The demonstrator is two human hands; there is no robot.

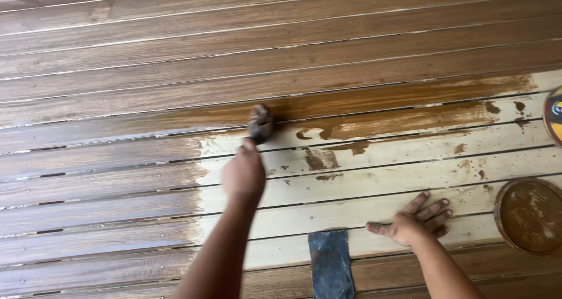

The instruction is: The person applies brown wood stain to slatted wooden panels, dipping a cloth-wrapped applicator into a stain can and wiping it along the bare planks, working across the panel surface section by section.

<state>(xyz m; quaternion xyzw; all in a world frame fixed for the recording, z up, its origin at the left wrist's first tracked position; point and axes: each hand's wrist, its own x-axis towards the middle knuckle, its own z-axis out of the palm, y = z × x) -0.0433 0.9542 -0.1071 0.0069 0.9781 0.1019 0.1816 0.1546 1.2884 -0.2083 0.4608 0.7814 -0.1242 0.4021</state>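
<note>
Here, left hand (pixel 243 173) grips a stain-soaked rag (pixel 260 123); slatted deck (pixel 380 199).

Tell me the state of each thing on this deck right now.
Left hand: gripping a stain-soaked rag.
Right hand: flat on bare wood, fingers spread.
Deck boards: partly stained, a pale patch still bare.
Round lid: off, lying flat, smeared with brown stain.
Dark cloth: lying flat, untouched.
</note>
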